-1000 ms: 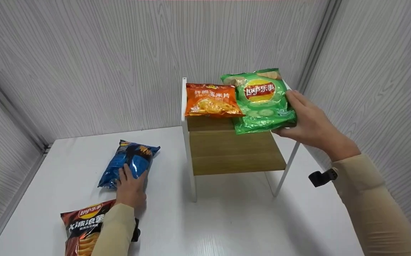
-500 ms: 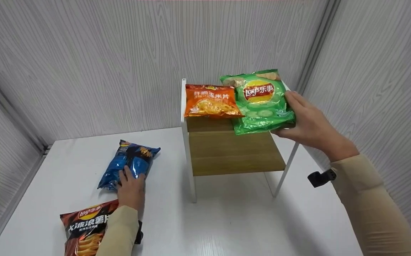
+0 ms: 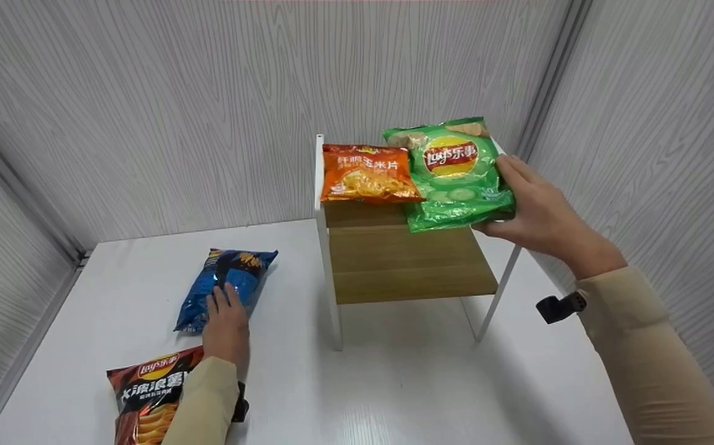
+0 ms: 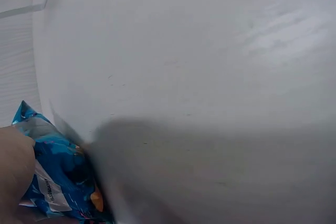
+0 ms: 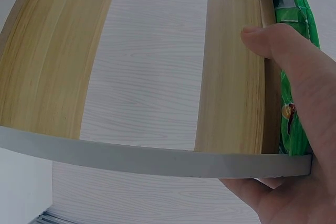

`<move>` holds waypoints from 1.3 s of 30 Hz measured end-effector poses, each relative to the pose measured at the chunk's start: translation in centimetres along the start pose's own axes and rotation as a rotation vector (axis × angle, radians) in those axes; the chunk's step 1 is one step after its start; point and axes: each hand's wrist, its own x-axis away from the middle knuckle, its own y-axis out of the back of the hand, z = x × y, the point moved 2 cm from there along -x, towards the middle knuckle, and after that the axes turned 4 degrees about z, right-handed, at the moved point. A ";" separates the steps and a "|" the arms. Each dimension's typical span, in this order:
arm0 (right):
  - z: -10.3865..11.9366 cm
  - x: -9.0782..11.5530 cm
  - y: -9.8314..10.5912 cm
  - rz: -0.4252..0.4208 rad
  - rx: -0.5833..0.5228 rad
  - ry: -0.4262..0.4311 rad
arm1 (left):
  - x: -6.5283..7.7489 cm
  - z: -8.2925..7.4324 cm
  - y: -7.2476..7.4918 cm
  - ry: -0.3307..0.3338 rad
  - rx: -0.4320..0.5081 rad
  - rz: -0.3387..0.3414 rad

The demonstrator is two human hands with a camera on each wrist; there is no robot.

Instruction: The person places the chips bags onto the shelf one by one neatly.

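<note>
We judged light pressure best, the left grip (image 3: 226, 327) lying uncurled on the blue chip bag (image 3: 243, 277) while the right grip (image 3: 543, 215) clasped the shelf rack (image 3: 412, 266).

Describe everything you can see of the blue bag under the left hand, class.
The blue bag looks like shiny, crinkled plastic film, puffed out, with a dark patch and golden snack picture toward its far end; the left wrist view shows a pale label. It lies slanted on the white table, left of the shelf rack, beyond the red-and-black bag. Fingers of the left hand rest on its near part. No tear shows.
</note>
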 end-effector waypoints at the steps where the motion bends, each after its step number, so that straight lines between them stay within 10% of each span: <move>1: 0.0 0.0 0.0 0.001 0.001 -0.003 | 0.0 -0.1 0.2 0.002 0.006 0.008; 26: 0.0 -0.1 0.2 0.001 -0.017 0.014 | -1.5 -0.6 4.9 0.073 0.392 0.036; 39: 0.1 0.0 0.1 -0.012 -0.019 0.027 | -1.3 0.7 6.5 0.200 0.756 0.245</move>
